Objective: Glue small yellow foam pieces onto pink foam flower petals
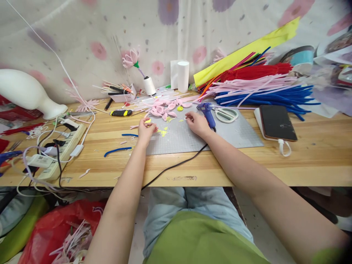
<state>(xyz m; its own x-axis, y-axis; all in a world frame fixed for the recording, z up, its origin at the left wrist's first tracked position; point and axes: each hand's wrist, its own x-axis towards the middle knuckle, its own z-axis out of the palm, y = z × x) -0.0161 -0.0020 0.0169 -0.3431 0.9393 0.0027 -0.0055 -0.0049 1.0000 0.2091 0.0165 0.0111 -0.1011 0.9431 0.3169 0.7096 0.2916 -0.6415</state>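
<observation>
Pinching a small yellow scrap (pixel 149 121) over the grey cutting mat (pixel 187 137), the left hand (pixel 145 129) fingers press together; the right hand (pixel 196 123) rests curled beside the blue glue gun (pixel 207 113), grip unclear.

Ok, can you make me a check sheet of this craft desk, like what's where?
Surface: wooden desk with a grey mat on it.
Job's things: yellow scraps and pink petals on the mat.
Clutter: blue glue gun, scissors, phone, pipe cleaners, knife.
Hands: left hand pinches a small yellow piece; right hand rests on the mat, fingers curled, contents unclear.
Cables: black cord over the desk edge; power strip full of plugs.
Surroundings: flowered curtain; red bag below.
</observation>
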